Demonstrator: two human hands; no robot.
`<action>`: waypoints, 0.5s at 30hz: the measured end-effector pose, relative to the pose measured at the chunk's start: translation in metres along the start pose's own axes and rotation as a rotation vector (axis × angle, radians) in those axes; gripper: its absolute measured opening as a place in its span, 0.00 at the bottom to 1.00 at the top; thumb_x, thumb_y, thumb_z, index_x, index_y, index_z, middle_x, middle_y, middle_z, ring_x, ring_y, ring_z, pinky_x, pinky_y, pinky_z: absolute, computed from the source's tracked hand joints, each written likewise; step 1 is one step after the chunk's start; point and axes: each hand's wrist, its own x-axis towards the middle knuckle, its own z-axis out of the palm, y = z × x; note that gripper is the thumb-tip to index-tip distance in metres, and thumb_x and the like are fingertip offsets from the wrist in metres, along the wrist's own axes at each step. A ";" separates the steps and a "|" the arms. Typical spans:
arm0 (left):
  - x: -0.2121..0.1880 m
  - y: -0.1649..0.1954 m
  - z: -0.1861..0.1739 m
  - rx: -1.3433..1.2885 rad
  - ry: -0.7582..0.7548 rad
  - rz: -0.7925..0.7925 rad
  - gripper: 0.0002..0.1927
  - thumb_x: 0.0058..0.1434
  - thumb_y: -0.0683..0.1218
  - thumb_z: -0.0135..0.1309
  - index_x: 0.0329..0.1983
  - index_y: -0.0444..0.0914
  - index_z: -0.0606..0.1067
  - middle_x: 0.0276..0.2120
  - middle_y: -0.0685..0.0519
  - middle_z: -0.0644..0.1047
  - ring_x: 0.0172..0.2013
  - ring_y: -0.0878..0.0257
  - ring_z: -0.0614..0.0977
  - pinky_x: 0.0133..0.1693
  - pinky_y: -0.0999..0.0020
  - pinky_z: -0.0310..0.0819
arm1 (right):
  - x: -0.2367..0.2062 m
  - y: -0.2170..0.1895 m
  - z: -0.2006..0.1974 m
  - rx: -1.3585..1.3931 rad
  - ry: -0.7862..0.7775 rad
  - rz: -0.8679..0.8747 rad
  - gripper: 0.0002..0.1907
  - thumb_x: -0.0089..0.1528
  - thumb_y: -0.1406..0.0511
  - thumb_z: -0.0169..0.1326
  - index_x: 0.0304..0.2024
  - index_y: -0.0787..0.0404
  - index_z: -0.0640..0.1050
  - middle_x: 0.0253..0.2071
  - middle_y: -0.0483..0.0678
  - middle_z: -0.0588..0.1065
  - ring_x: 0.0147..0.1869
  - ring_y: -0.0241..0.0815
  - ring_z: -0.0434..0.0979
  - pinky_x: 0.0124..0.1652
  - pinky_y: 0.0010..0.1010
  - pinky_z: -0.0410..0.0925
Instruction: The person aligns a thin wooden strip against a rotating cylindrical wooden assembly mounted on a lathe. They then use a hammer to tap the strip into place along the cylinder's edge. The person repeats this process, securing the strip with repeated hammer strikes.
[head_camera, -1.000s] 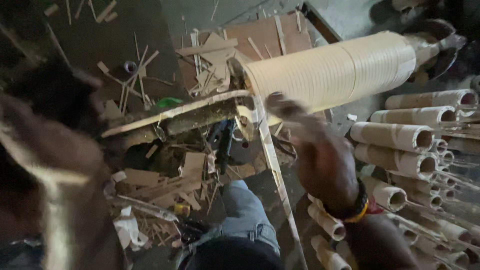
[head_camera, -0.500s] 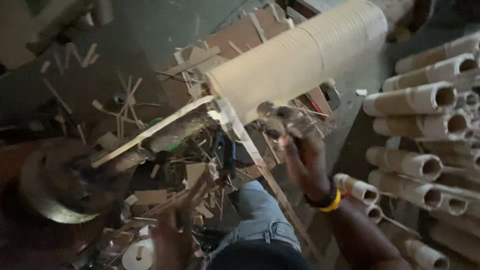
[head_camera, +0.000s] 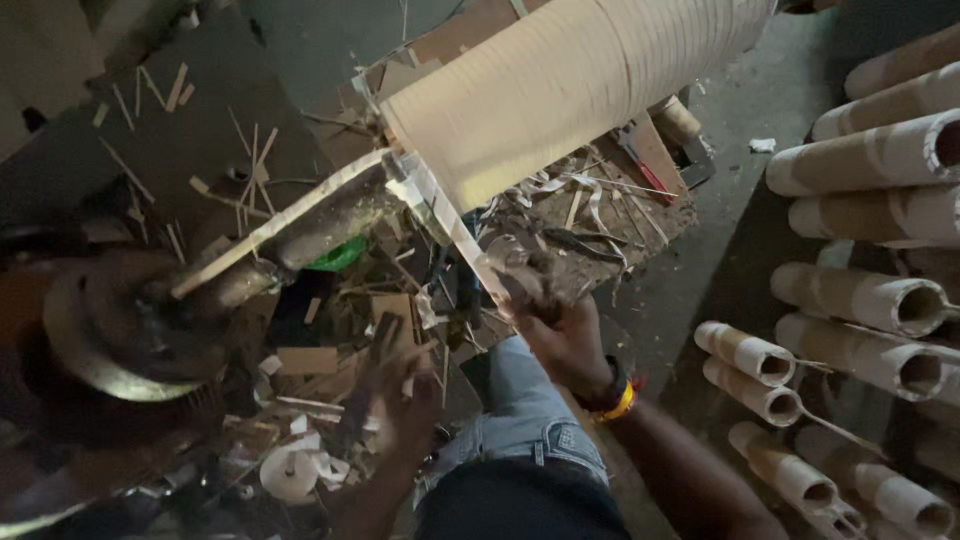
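I am looking down at one big cardboard roll (head_camera: 570, 90), a thick pale-brown cylinder with fine wound ridges, lying across one metal shaft (head_camera: 290, 225) that is running down to one round, dull metal wheel (head_camera: 120, 330) at the left. One narrow strip of cardboard (head_camera: 450, 225) is peeling off the roll's cut end and slanting down to my right hand (head_camera: 555, 325). That hand is curling its fingers around the strip's lower end, gripping it closed; the fingers are blurred, so I cannot tell exactly how tightly. One yellow and red wristband (head_camera: 620, 400) is sitting on that wrist. My left hand (head_camera: 400, 385) is hanging lower, fingers spread and loosely open, holding nothing that I can make out, just above the scrap heap (head_camera: 330, 350) of flat cardboard offcuts, slivers and curled trimmings. One small white roll of tape (head_camera: 290, 470) is lying near it, and one green scrap (head_camera: 340, 255) is showing under the shaft. At the right I am counting roughly ten spiral-wound cardboard tubes (head_camera: 860, 295), hollow-ended and stacked on their sides, well apart from both hands. Blue denim (head_camera: 525, 410) is covering my knee between the arms.
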 end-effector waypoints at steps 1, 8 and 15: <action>0.002 0.022 0.008 -0.246 -0.094 -0.034 0.27 0.70 0.60 0.45 0.59 0.38 0.77 0.48 0.48 0.79 0.49 0.57 0.80 0.53 0.59 0.74 | -0.001 0.001 0.002 -0.027 0.001 -0.005 0.06 0.64 0.70 0.60 0.42 0.66 0.79 0.26 0.36 0.68 0.29 0.25 0.64 0.27 0.22 0.59; 0.058 0.140 0.053 -0.794 -0.048 -0.259 0.22 0.71 0.56 0.53 0.43 0.30 0.78 0.30 0.50 0.75 0.23 0.63 0.70 0.23 0.63 0.63 | -0.001 -0.003 0.016 0.089 0.017 0.056 0.13 0.63 0.73 0.58 0.50 0.68 0.74 0.41 0.43 0.76 0.42 0.31 0.76 0.40 0.24 0.70; 0.065 0.133 0.096 -0.889 0.158 -0.032 0.18 0.75 0.53 0.47 0.37 0.34 0.71 0.25 0.53 0.68 0.23 0.67 0.66 0.24 0.67 0.61 | -0.003 0.000 0.019 0.142 -0.033 -0.026 0.23 0.66 0.75 0.53 0.64 0.70 0.72 0.57 0.51 0.78 0.59 0.38 0.77 0.58 0.30 0.70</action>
